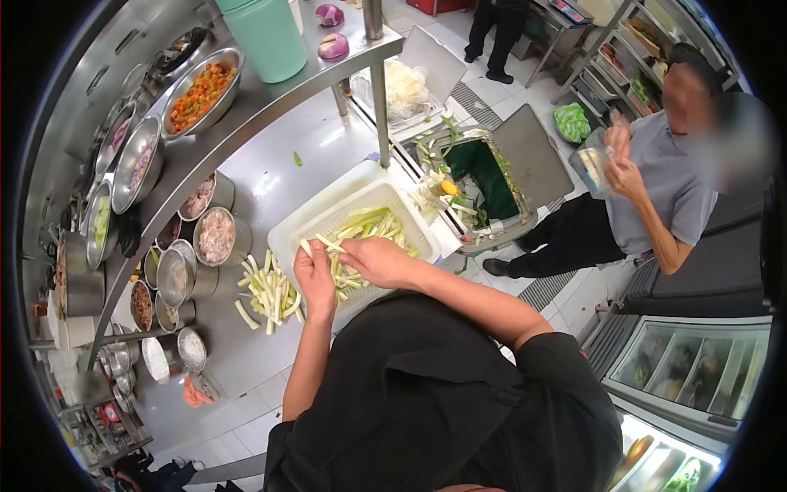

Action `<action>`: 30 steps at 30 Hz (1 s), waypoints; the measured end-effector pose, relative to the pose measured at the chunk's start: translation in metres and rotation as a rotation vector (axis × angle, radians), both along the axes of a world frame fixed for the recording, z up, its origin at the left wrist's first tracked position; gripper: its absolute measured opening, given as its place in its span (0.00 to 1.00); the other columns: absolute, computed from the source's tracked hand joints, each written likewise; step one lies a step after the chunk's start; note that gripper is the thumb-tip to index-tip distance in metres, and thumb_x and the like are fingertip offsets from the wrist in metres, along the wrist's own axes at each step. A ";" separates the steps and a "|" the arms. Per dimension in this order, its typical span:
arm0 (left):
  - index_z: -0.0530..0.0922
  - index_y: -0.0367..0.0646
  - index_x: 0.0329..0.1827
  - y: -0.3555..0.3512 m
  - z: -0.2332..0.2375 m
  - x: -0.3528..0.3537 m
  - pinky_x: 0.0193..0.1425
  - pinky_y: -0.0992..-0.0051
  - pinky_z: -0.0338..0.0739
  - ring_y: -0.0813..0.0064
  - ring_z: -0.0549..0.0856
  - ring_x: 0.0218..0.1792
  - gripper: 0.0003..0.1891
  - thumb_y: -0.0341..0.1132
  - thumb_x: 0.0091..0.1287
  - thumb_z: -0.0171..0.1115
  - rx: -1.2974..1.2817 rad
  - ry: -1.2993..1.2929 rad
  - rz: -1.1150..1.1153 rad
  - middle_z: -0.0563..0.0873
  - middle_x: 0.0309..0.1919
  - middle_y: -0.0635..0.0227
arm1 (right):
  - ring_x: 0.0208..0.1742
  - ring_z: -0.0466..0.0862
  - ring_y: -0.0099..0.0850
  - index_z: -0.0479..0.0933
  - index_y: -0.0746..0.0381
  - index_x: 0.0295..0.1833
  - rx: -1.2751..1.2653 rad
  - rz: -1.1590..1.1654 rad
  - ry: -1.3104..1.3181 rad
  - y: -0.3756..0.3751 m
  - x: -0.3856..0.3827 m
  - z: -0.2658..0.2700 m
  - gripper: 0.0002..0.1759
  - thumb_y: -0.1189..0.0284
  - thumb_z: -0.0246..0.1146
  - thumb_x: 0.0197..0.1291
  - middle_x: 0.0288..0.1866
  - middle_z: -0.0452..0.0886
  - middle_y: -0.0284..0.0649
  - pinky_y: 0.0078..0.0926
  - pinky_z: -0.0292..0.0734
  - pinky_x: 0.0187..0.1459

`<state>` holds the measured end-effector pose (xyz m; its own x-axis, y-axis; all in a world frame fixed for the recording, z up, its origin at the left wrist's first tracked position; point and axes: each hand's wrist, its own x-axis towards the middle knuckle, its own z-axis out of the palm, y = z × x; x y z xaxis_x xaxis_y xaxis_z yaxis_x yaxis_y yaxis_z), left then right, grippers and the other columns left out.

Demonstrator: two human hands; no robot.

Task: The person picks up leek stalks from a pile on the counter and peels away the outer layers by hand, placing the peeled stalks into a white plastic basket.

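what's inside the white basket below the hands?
Cut pale green stalks. The right hand hides part of the basket; whatever lies beneath it or under the stalks can't be seen.

1 head camera looks forward and down from close above left hand point(316, 275) and right hand point(379, 261).

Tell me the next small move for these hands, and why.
Probably drop the pale stalk piece from the right hand into the white basket: the hand appears to be over it, and similar pieces lie inside. The left hand pinches another piece, and a stalk pile lies on the table.
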<state>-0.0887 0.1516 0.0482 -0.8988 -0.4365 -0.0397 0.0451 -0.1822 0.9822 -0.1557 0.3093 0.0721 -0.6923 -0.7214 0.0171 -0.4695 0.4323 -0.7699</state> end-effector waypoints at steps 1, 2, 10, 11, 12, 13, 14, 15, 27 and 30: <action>0.81 0.38 0.47 -0.007 -0.003 0.003 0.30 0.79 0.59 0.91 0.65 0.29 0.14 0.39 0.84 0.53 -0.034 -0.011 -0.012 0.71 0.27 0.82 | 0.41 0.84 0.60 0.75 0.64 0.47 0.010 0.043 -0.038 -0.001 0.001 -0.003 0.16 0.60 0.55 0.76 0.36 0.83 0.59 0.57 0.77 0.44; 0.81 0.38 0.47 -0.009 -0.004 0.006 0.30 0.79 0.59 0.91 0.65 0.29 0.14 0.39 0.84 0.53 -0.047 -0.026 0.018 0.71 0.27 0.82 | 0.41 0.84 0.60 0.75 0.64 0.47 -0.002 0.073 -0.051 -0.001 0.003 -0.005 0.16 0.60 0.55 0.76 0.36 0.83 0.59 0.57 0.77 0.44; 0.79 0.32 0.63 -0.102 -0.026 0.047 0.42 0.79 0.71 0.84 0.75 0.35 0.19 0.38 0.85 0.48 -0.586 -0.232 0.324 0.80 0.34 0.75 | 0.43 0.84 0.53 0.79 0.63 0.56 -0.020 -0.529 0.096 0.068 -0.036 0.016 0.15 0.71 0.64 0.66 0.42 0.82 0.56 0.51 0.78 0.43; 0.74 0.29 0.70 -0.127 -0.046 0.056 0.51 0.66 0.77 0.64 0.84 0.42 0.22 0.36 0.80 0.55 -0.718 -0.154 0.400 0.85 0.42 0.57 | 0.49 0.83 0.51 0.78 0.62 0.61 0.171 -0.528 0.345 0.083 -0.052 0.024 0.20 0.70 0.66 0.65 0.49 0.82 0.54 0.49 0.77 0.48; 0.74 0.29 0.70 -0.143 -0.055 0.065 0.51 0.66 0.77 0.64 0.84 0.42 0.22 0.36 0.80 0.55 -0.720 -0.163 0.409 0.85 0.42 0.57 | 0.55 0.82 0.50 0.76 0.61 0.66 0.362 -0.522 0.594 0.097 -0.067 0.024 0.25 0.68 0.68 0.64 0.56 0.81 0.53 0.46 0.77 0.53; 0.73 0.29 0.71 -0.156 -0.062 0.076 0.55 0.62 0.77 0.56 0.84 0.47 0.23 0.35 0.78 0.55 -0.939 -0.314 0.398 0.84 0.47 0.50 | 0.60 0.79 0.49 0.74 0.61 0.70 0.435 -0.534 0.709 0.112 -0.077 0.011 0.30 0.66 0.70 0.63 0.62 0.78 0.51 0.45 0.75 0.57; 0.73 0.30 0.72 -0.166 -0.071 0.083 0.59 0.58 0.77 0.48 0.84 0.52 0.24 0.34 0.76 0.56 -1.154 -0.461 0.379 0.84 0.52 0.43 | 0.64 0.77 0.49 0.72 0.60 0.74 0.507 -0.551 0.829 0.121 -0.086 -0.004 0.35 0.65 0.72 0.61 0.68 0.75 0.49 0.43 0.74 0.61; 0.73 0.30 0.71 -0.175 -0.083 0.086 0.62 0.53 0.76 0.40 0.81 0.56 0.25 0.31 0.72 0.59 -1.124 -0.488 0.343 0.82 0.56 0.39 | 0.65 0.77 0.50 0.73 0.61 0.73 0.437 -0.513 0.749 0.121 -0.093 -0.012 0.36 0.64 0.73 0.60 0.70 0.74 0.51 0.44 0.75 0.62; 0.82 0.38 0.59 -0.068 -0.031 0.036 0.66 0.56 0.75 0.46 0.82 0.59 0.15 0.29 0.70 0.63 -0.945 -0.099 -0.053 0.85 0.55 0.51 | 0.49 0.88 0.45 0.83 0.63 0.43 0.496 0.093 0.604 -0.045 -0.070 -0.148 0.07 0.74 0.65 0.59 0.45 0.86 0.46 0.41 0.85 0.51; 0.82 0.39 0.58 -0.056 -0.029 0.041 0.65 0.57 0.76 0.46 0.82 0.58 0.14 0.30 0.71 0.63 -0.884 -0.161 -0.144 0.84 0.55 0.51 | 0.48 0.88 0.45 0.83 0.63 0.43 0.447 0.070 0.592 -0.035 -0.072 -0.153 0.08 0.74 0.66 0.59 0.45 0.86 0.45 0.41 0.85 0.50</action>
<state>-0.0482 0.0952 0.0190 -0.9596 -0.2513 0.1262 -0.0697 0.6471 0.7592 -0.2273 0.2740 -0.0808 -0.6104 -0.7892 0.0677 -0.7892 0.5985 -0.1377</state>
